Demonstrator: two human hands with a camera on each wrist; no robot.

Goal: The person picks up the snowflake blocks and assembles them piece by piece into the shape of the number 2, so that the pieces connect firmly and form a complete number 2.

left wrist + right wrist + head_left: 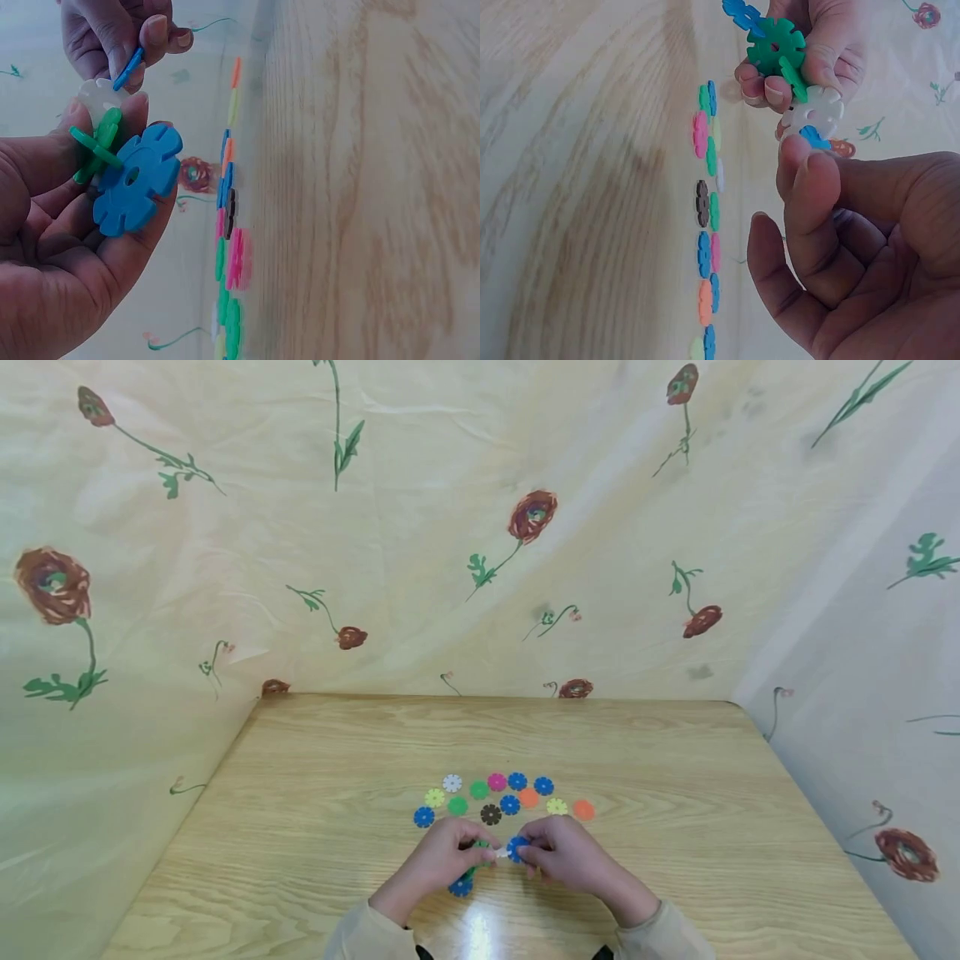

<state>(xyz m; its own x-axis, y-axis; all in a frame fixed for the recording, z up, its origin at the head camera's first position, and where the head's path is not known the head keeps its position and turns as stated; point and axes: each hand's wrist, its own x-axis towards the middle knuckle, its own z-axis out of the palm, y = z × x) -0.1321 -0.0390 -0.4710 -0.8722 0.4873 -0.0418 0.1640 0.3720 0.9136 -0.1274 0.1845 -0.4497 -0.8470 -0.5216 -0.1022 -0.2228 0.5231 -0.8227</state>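
Observation:
My left hand (442,858) holds a small chain of notched plastic snowflake discs. In it are a blue disc (142,180) at the near end, a green disc (769,49), a second green disc (793,80) set crosswise, and a white disc (816,111) at the far end. Between thumb and fingers, my right hand (567,853) pinches another blue disc (515,850), edge-on to the white one and right at its rim. Fingertips hide much of that blue disc in the right wrist view. Both hands are close together above the table.
Loose discs lie flat on the wooden table (645,752) beyond the hands, among them a black disc (491,815), a pink disc (497,782), an orange disc (583,810) and several blue, green and yellow ones. Flower-patterned cloth (420,527) hangs behind the table.

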